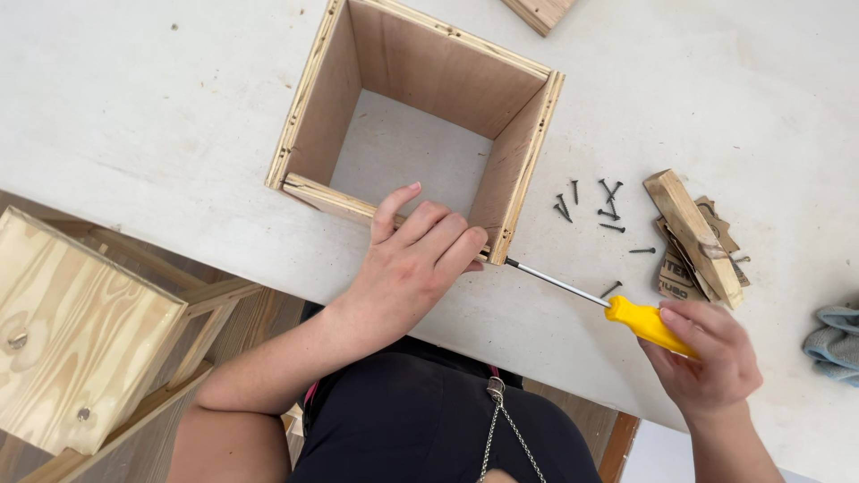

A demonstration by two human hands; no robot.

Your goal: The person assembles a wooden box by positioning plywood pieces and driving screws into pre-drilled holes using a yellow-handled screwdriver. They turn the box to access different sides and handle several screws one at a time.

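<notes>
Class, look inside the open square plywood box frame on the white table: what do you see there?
Inside the open square plywood box frame only bare white table shows. The left hand covers part of its near wall, hiding that wall's inner face.

Yellow screwdriver (pixel 617 309) against plywood box (pixel 420 125)

A scatter of dark screws (pixel 598 211) lies loose on the white worktop (pixel 161 98), toward its right side. Just right of them a short wooden offcut (pixel 693 234) rests tilted across a torn piece of brown cardboard (pixel 676 273) (its printing is only partly visible). At the worktop's right edge a crumpled grey-blue cloth (pixel 834 342) shows partly. Another bit of pale wood (pixel 540 12) pokes in at the far edge. Below the near edge, to the left, stands a pine block (pixel 76 331) with knots, on slatted framing (pixel 192 326).
</notes>
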